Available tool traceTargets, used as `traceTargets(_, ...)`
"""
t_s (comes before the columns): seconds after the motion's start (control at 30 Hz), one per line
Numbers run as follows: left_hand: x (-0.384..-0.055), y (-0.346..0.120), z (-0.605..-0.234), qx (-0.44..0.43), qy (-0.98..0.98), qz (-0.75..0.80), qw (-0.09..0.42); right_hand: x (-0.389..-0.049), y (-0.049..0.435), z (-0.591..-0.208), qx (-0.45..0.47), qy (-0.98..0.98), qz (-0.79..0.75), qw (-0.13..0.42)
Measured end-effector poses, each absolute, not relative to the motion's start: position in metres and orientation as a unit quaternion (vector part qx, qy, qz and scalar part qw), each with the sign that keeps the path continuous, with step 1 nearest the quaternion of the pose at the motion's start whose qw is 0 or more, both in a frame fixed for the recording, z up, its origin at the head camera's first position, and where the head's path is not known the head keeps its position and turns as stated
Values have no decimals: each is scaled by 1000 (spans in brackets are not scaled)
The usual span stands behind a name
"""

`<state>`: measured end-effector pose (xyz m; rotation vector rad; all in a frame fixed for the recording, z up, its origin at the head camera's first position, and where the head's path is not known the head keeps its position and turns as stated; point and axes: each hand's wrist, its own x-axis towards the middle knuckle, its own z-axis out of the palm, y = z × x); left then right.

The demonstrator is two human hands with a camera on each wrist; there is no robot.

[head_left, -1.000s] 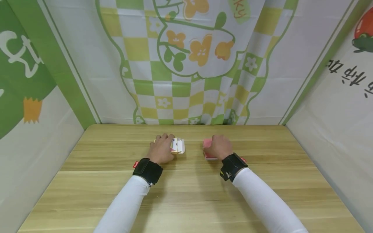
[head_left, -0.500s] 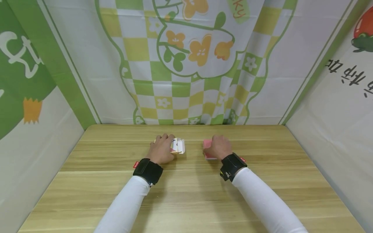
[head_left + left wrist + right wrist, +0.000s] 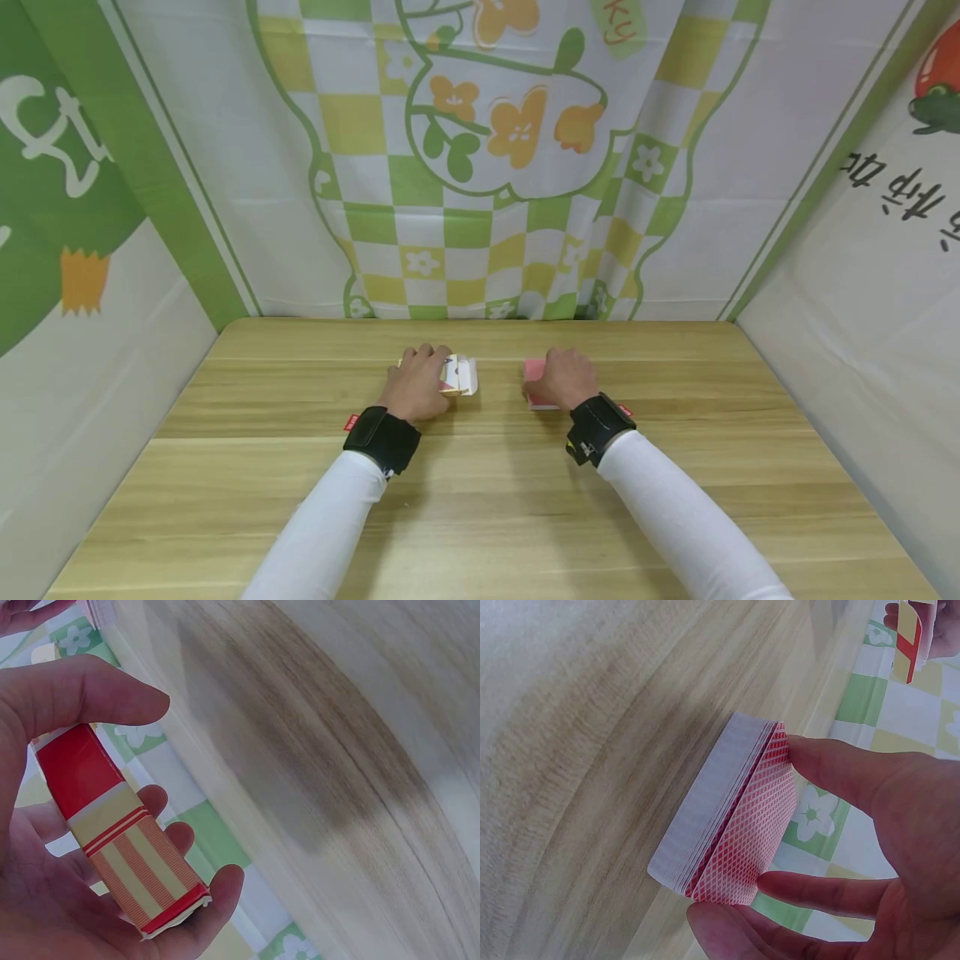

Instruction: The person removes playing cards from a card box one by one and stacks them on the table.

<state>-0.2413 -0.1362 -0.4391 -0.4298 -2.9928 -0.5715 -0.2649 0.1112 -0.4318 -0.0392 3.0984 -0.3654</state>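
Note:
In the head view my left hand [image 3: 415, 387] is over a small white and yellow card box [image 3: 462, 375] whose end flap stands open to the right. The left wrist view shows the box's red and striped side [image 3: 124, 832] with the thumb on one side and curled fingers on the other. My right hand [image 3: 567, 380] grips a deck of playing cards [image 3: 735, 825], with red-patterned backs, by its edges. The deck's white side edges face the right wrist camera, and a narrow gap shows among the cards near the top. What the box holds is hidden.
Both hands work on a wooden table [image 3: 480, 500], near its back edge. A patterned curtain [image 3: 517, 208] hangs behind it, with printed cloth walls at the left and right.

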Motion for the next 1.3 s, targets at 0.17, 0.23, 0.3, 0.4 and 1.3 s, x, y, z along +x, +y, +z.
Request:
traceTargets(0.17, -241, -136, -439, -139, -972, -189, 30, -265, 111, -432, -15, 993, -116, 8)
traceTargets(0.23, -241, -136, -440, -138, -971, -191, 30, -265, 111, -433, -15, 993, -116, 7)
traceTargets(0.3, -241, -136, -440, -138, -971, -192, 31, -264, 111, -433, -15, 993, -115, 7)
traceTargets(0.4, -241, -136, -439, -139, -971, -192, 32, -264, 111, -433, -17, 993, -113, 7)
traceTargets(1.3, -242, -137, -443, -142, -971, -191, 25, -264, 111, -431, -20, 992, -125, 20)
